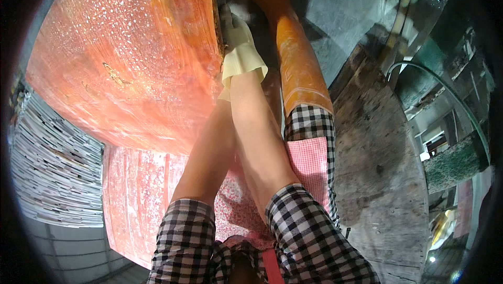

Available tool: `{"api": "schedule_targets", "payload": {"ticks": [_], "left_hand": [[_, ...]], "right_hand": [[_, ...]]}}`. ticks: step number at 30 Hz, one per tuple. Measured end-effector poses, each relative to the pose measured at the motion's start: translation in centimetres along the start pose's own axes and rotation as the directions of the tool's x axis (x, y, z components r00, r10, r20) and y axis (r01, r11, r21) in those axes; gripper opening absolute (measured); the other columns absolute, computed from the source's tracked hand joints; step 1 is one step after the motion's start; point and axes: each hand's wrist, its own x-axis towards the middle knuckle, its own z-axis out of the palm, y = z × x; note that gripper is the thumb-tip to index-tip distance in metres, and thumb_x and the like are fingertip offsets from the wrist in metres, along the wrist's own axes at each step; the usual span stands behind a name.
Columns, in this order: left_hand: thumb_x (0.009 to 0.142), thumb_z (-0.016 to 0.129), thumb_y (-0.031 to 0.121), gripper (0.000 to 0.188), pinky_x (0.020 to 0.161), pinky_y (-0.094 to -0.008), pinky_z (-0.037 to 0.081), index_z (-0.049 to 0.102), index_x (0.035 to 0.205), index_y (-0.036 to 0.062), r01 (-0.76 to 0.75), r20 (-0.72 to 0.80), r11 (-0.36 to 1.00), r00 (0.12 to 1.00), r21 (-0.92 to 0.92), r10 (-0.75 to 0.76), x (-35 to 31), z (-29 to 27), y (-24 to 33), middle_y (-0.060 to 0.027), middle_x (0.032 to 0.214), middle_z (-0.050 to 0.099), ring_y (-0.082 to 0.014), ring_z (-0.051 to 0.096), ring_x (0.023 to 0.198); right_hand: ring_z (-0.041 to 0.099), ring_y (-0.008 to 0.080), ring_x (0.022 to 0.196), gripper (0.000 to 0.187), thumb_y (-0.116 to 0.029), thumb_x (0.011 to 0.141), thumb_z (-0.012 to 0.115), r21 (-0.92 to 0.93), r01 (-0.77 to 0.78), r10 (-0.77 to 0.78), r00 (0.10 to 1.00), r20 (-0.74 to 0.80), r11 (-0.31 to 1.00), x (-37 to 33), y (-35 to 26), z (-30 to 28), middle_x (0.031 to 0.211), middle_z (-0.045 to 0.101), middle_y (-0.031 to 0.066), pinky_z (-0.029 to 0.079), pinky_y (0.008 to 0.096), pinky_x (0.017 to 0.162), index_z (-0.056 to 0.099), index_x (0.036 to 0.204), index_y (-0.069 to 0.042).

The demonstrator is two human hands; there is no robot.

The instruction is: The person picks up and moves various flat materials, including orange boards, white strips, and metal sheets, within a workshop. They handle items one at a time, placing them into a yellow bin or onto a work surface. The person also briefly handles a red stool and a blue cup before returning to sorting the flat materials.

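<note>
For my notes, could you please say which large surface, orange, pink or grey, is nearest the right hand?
The orange surface, upper left: its edge borders the right hand; the pink surface and grey surface lie farther off.

black-and-white checked sleeves (314, 231), pale-yellow glove (243, 56), white-speckled orange panel (126, 43), seemingly green hose (462, 93)

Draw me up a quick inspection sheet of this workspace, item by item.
Surface: grey, stained wooden board, right side.
Job's things: large orange, white-speckled slab.
Clutter: stack of thin, grey-white sheets, left; mottled green cylinder, right.
Hands: right hand in a pale-yellow, thin-cuffed glove, beside the slab's edge; left hand mostly hidden behind the right; fingers' grip unclear.
Cables: thin green hose or cable, curving at far right.
Surroundings: grey floor ahead, partly shadowed.
</note>
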Motion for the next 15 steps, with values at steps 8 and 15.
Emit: {"api": "schedule_targets", "payload": {"ticks": [8,15], "left_hand": [[0.104,0.056,0.024,0.025,0.082,-0.0259,0.048,0.069,0.112,0.0044,0.416,0.370,-0.014,0.791,-0.909,-0.487,-0.6,-2.6,4.8,-0.0045,0.102,0.068,-0.0142,0.060,0.094],[0.100,0.055,0.021,0.023,0.077,-0.0352,0.050,0.067,0.106,0.0019,0.475,0.851,-0.720,0.407,-0.507,-0.331,-5.8,-7.6,7.4,-0.0098,0.091,0.066,-0.0241,0.062,0.084]], "right_hand": [[0.052,0.0239,0.131,0.049,-0.034,0.106,0.048,-0.030,-0.064,0.064,0.998,0.006,0.998,-0.7,2.4,0.0,0.143,0.055,0.0133,0.040,0.0320,0.109,0.052,0.141,-0.001],[0.052,0.0241,0.133,0.048,-0.032,0.106,0.048,-0.156,-0.116,0.133,0.985,0.106,0.981,-7.5,1.7,-0.4,0.145,0.054,0.0135,0.040,0.0322,0.109,0.051,0.143,0.000]]}}
